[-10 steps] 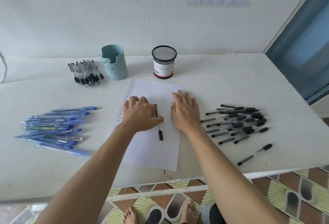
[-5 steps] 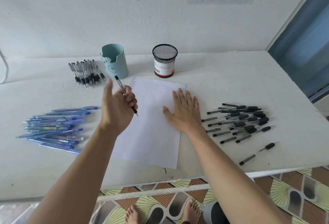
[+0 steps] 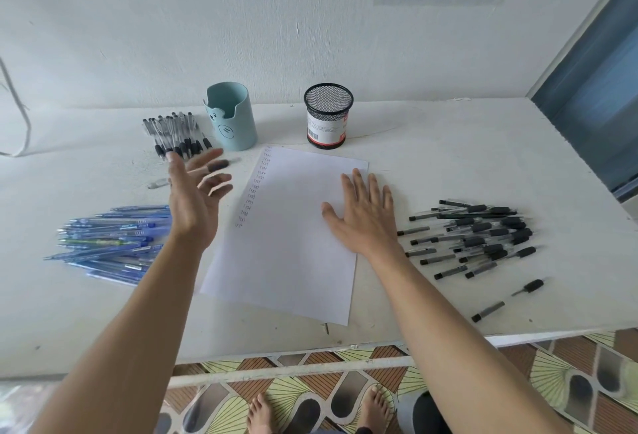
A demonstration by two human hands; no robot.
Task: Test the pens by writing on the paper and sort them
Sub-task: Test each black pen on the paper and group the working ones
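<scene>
White paper [image 3: 286, 244]: flat on table [image 3: 448, 157], writing down its left edge.
Right hand [image 3: 362, 216]: fingers straight, pressing paper.
Left hand [image 3: 193, 199]: raised, fingers spread wide, holding nothing.
Pen [image 3: 218, 165]: blurred, beyond left fingers, near clear pens [image 3: 172, 137].
Piles: blue pens [image 3: 110, 244] left; black pens [image 3: 483, 237] right.

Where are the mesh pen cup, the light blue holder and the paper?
Black mesh pen cup [image 3: 326, 128], head view, label on its front wall.
Light blue pen holder [image 3: 231, 130], head view, front wall.
Sheet of paper [image 3: 293, 244], head view, blank middle.

White wall [image 3: 241, 19], white table [image 3: 448, 143], patterned tiled floor [image 3: 569, 382], blue window [image 3: 597, 95]
</scene>
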